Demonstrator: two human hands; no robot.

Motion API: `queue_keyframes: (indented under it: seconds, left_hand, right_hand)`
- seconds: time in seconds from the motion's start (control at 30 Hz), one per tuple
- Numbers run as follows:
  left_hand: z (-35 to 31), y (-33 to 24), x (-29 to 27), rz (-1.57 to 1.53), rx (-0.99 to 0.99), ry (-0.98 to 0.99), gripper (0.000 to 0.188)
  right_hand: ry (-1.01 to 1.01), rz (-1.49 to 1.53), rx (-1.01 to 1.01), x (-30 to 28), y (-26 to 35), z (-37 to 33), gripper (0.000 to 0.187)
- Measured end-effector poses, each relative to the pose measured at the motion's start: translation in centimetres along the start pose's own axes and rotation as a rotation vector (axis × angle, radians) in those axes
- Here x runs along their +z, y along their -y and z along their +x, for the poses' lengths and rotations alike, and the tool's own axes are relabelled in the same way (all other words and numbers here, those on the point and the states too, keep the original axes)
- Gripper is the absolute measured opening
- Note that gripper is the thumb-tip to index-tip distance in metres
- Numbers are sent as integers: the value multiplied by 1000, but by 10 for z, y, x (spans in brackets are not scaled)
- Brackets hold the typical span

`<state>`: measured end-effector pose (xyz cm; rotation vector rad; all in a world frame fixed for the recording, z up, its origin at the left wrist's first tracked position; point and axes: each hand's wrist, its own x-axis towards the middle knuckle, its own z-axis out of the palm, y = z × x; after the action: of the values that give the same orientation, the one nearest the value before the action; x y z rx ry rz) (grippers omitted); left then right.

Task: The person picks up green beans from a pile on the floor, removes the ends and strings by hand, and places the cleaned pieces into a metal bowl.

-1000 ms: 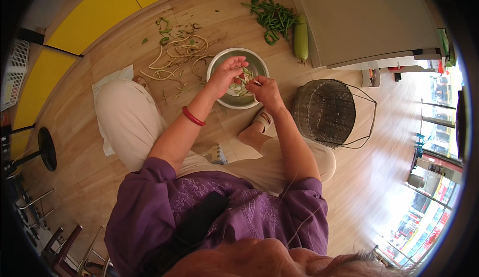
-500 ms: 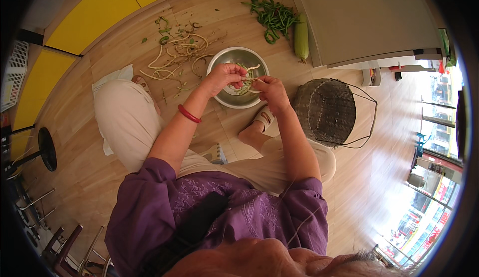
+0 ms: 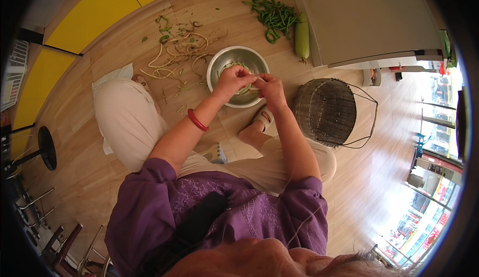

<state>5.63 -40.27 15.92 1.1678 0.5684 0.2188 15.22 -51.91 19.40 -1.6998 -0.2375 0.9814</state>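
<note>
Over a steel bowl (image 3: 234,54) on the floor, my two hands meet fingertip to fingertip. My left hand (image 3: 234,81), with a red bangle at the wrist, is closed in a pinch. Closed too is my right hand (image 3: 271,91), its thumb and fingers gripping a pale long bean (image 3: 255,88) that is mostly hidden by the fingers. Short broken bean pieces (image 3: 243,91) lie inside the bowl under my hands. Left of the bowl, loose pale long beans (image 3: 172,57) are spread on the floor among green scraps.
A dark wicker basket (image 3: 319,112) with a tall handle lies by my right knee. At the far right, green peppers (image 3: 274,17) are heaped beside a pale green gourd (image 3: 302,37) and a grey cabinet (image 3: 369,17). Yellow cupboards (image 3: 95,15) line the far left.
My left hand has moved right and slightly down, closing the gap to my right hand. The bean end that stuck up between them no longer shows.
</note>
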Motion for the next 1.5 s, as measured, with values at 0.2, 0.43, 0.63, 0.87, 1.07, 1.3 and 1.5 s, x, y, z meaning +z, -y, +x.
queue_keyframes:
  seconds: [0.2, 0.43, 0.63, 0.87, 1.07, 1.3, 1.5]
  left_hand:
    - [11, 12, -11, -119, -25, 105, 7]
    - [8, 12, -15, -327, -162, 205, 9]
    - [11, 19, -15, -424, -206, 180, 13]
    - [14, 26, -24, -533, -282, 275, 13]
    - [15, 33, -25, -687, -295, 347, 13]
    - [14, 23, -28, -516, -265, 331, 14]
    - [22, 25, -21, -128, -54, 200, 27]
  right_hand:
    - [61, 38, 45, -2, -5, 1, 16]
    - [88, 22, 51, -3, -1, 0, 16]
    - [92, -112, 3, -3, -4, 4, 16]
    - [76, -101, 0, 3, -4, 2, 19]
    - [62, -138, 11, 1, -8, 7, 19]
    - [12, -195, 7, -5, -1, 3, 19]
    - [-53, -199, 7, -17, -5, 12, 21]
